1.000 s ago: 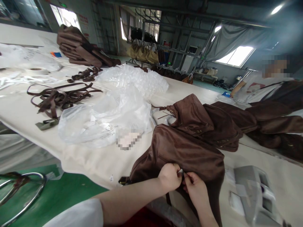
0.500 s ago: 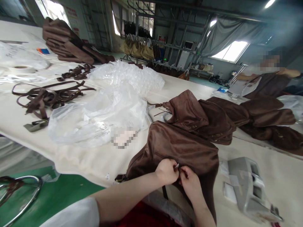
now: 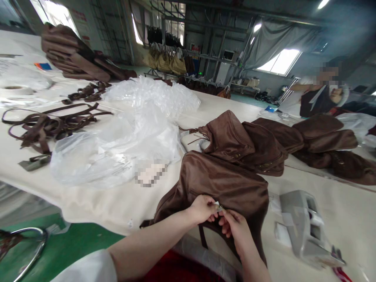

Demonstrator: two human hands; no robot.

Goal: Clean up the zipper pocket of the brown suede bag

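Basically, both hands at lower center of frame, working close together on a dark brown, soft leather-look bag [image 3: 223, 176] that lies on the cream-covered table [image 3: 96, 203]. Left hand [image 3: 202, 209]: thumb and fingers pinching a small whitish scrap [image 3: 217, 205] near the bag's lower edge. Right hand [image 3: 235, 225]: fingers curled, thumb and index meeting just beside the scrap; cannot tell exactly what it grips.

Right of the bag, lower right of frame: grey plastic block with slots [image 3: 302, 227], apart from both hands. Above the bag, center right: more dark brown bags [image 3: 232, 137], overlapping in a row toward the right edge. Center left: crumpled clear plastic bag [image 3: 117, 152], with a heap of shiny clear plastic [image 3: 152, 96] behind. Further left: tangle of thin brown straps [image 3: 48, 127]. Upper left: tall stack of folded brown pieces [image 3: 69, 51]. Upper center: tan bags [image 3: 170, 62] hanging on a rack. Upper right: another person [image 3: 315, 98], one arm raised, pale round item in hand.
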